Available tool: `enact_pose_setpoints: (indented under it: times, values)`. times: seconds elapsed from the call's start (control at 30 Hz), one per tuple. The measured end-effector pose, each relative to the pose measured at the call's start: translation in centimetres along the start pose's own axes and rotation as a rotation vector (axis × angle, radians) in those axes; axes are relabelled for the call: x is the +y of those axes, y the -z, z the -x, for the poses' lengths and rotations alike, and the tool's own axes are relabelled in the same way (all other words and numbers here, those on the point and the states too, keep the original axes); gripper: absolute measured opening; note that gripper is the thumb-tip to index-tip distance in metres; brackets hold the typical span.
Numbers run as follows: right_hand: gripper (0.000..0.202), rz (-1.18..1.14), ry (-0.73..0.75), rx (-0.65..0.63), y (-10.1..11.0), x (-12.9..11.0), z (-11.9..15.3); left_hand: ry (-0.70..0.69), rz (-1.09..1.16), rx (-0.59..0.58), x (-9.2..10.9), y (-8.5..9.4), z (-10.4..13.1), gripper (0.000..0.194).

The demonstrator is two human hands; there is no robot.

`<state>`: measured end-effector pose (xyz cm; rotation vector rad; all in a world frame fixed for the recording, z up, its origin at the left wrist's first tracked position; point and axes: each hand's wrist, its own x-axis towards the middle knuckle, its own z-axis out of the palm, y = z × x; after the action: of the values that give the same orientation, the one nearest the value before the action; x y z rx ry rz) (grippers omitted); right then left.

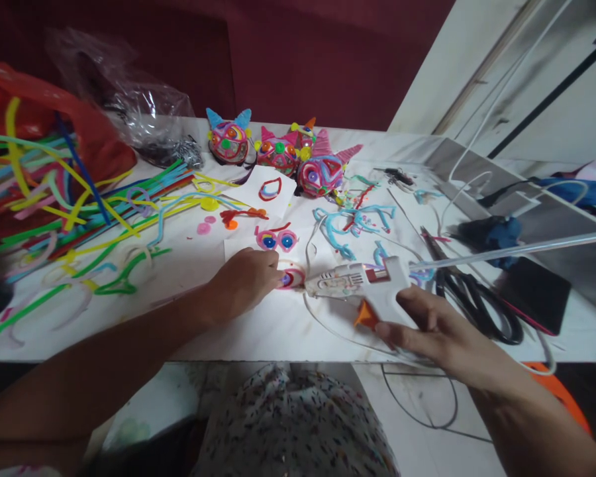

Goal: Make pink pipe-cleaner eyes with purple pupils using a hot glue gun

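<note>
My right hand [434, 328] is wrapped round the handle of a white hot glue gun [342, 281] with an orange trigger [366, 315]. The gun lies sideways, its nozzle pointing left at a pink oval pipe-cleaner eye [293, 277] low on the table. From the left, my left hand [248, 283] pinches the eye's near edge with bent fingers; the fingertips are partly hidden. Just beyond the hand, a pair of pink pipe-cleaner rings with blue centres [277, 242] rests on white paper. I cannot tell whether glue is coming out.
Colourful pipe cleaners [94, 199] spread from a red bag [74, 126] at the left. Decorated cat-like heads [278, 151] stand at the back. Light-blue pipe-cleaner shapes [357, 222] lie beyond the gun. Black-handled scissors [477, 305] and a black flat object [539, 295] are at right.
</note>
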<state>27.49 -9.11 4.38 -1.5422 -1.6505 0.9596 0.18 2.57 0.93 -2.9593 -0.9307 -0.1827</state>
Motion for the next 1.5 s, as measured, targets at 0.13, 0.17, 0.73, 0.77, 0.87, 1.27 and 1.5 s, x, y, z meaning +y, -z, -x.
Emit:
enact_pose_setpoints:
  times: [0.13,0.17,0.73,0.77,0.87,1.27,1.5]
  values:
    - [0.045,-0.034,0.047,-0.025,-0.6,-0.3,-0.1,0.001,-0.045,-0.046,0.0,0.1,0.0,0.027]
    - [0.043,-0.040,0.057,-0.026,-0.7,-0.3,-0.2,-0.002,-0.051,-0.045,0.0,0.0,0.0,0.027]
    - [0.017,-0.129,0.065,-0.056,-1.1,0.4,-0.1,-0.020,-0.016,-0.093,-0.1,0.1,-0.1,0.029]
    - [0.017,-0.135,0.069,-0.057,-1.2,0.5,-0.1,-0.012,-0.006,-0.086,0.0,0.0,-0.1,0.031]
    - [0.017,-0.142,0.068,-0.055,-1.2,0.7,0.0,0.008,0.032,-0.064,-0.1,-0.1,-0.2,0.032]
    - [0.025,-0.063,-0.017,0.000,-0.6,1.2,0.6,-0.005,0.070,-0.007,-0.6,-0.2,-0.1,0.029]
    - [0.022,-0.063,-0.015,-0.001,-0.5,1.4,0.8,0.016,0.103,-0.014,-0.7,-0.1,0.0,0.031]
